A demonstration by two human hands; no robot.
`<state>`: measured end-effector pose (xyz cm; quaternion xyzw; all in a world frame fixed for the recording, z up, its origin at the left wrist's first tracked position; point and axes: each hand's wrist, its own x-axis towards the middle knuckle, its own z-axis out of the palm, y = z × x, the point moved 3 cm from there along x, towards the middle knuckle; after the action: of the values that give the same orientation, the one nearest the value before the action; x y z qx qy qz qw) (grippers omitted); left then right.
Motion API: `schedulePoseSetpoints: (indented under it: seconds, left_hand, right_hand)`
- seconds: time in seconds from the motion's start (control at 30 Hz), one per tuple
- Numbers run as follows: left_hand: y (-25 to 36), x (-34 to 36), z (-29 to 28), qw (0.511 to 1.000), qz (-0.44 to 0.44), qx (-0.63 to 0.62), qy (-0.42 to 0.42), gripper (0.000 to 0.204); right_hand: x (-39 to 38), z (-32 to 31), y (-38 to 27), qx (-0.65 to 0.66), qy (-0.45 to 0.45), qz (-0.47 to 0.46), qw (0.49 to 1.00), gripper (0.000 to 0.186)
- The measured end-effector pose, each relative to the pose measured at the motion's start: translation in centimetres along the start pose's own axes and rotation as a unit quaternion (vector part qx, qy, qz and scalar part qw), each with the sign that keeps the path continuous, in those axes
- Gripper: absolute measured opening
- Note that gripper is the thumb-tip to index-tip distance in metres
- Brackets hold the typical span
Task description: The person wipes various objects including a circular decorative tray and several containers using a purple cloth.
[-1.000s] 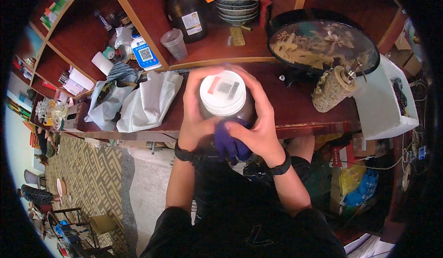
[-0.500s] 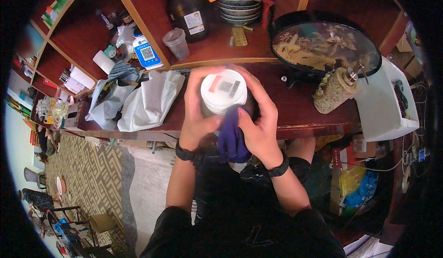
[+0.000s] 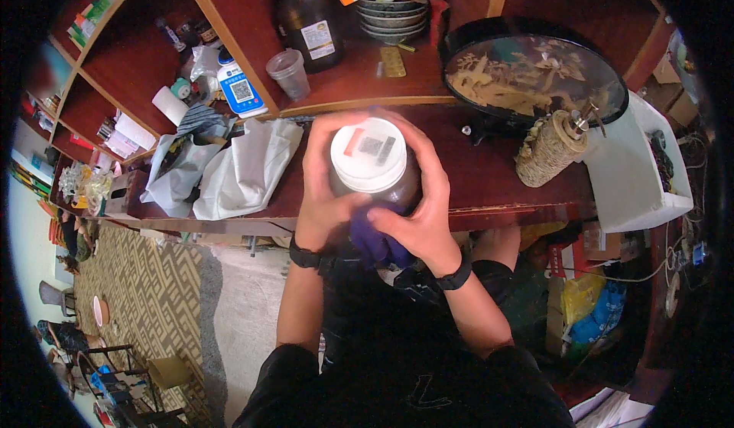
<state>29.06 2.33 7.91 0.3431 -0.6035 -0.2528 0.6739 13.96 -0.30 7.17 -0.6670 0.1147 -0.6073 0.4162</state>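
A jar [image 3: 404, 189] with a white screw lid [image 3: 367, 156] is held at the front edge of the dark red desk, its lid facing up toward me. My left hand [image 3: 318, 191] wraps round its left side. Round the other side curves my right hand [image 3: 430, 214], its fingers reaching the far side. A bunched purple cloth [image 3: 376, 238] is pressed against the jar's near side, under my right thumb. My left thumb lies near the top of the cloth. Most of the jar's dark body is hidden by my hands and the cloth.
White bags [image 3: 248, 172] lie left on the desk [image 3: 489, 175]. To the right stand a round dark-framed ornament [image 3: 535, 76], a bark-covered cylinder [image 3: 547, 152] and a white foam box [image 3: 638, 183]. A clear cup [image 3: 288, 74], large dark bottle [image 3: 312, 30] and stacked bowls [image 3: 393, 21] occupy the shelf.
The cloth has shifted slightly left and bunched lower under my right thumb, showing more of the jar's body. My right thumb has moved left. Both hands still hold the jar.
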Motion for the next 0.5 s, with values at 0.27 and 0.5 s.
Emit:
schedulePoseSetpoints:
  seconds: [0.27, 0.5]
  left_hand:
    - [-0.39, -0.07, -0.12, 1.0, -0.014, -0.023, -0.006, 0.09]
    - [-0.3, -0.12, 0.13, 1.0, -0.011, -0.018, -0.009, 0.086]
  right_hand:
    - [-0.07, 0.34, -0.25, 0.018, 0.037, 0.027, 0.999, 0.069]
    - [-0.28, 0.07, -0.15, 0.01, 0.026, 0.021, 0.999, 0.071]
